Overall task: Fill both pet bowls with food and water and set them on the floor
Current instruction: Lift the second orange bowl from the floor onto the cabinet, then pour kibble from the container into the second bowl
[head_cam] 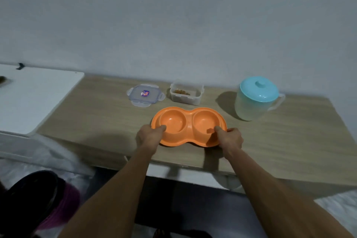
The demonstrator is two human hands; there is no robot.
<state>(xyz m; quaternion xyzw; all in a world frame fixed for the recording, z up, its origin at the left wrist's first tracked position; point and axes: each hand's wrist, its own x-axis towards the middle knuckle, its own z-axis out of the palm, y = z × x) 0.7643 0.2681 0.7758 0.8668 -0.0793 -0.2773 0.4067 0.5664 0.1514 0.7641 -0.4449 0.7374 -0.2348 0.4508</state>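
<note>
Both hands grip the empty orange double pet bowl [188, 126] on the wooden table [289, 141].

Left hand [149, 137] and right hand [230, 138] each pinch a near rim end, thumbs over the lip. Its long axis runs left-right, its 2 wells facing up. Probably light, stiff, smooth plastic, best held at the ends. Food tub [187, 93] and lidded jug [256, 97] stand farther back.

A wood-grain table [100, 114] spreads under and beyond the fingers, backed by a plain grey wall [173, 15]. Far left of the fingers lies a white board [34, 96]. Below and left of them, near the frame's corner, sits a dark, purple-edged object [44, 205], blurred.
</note>
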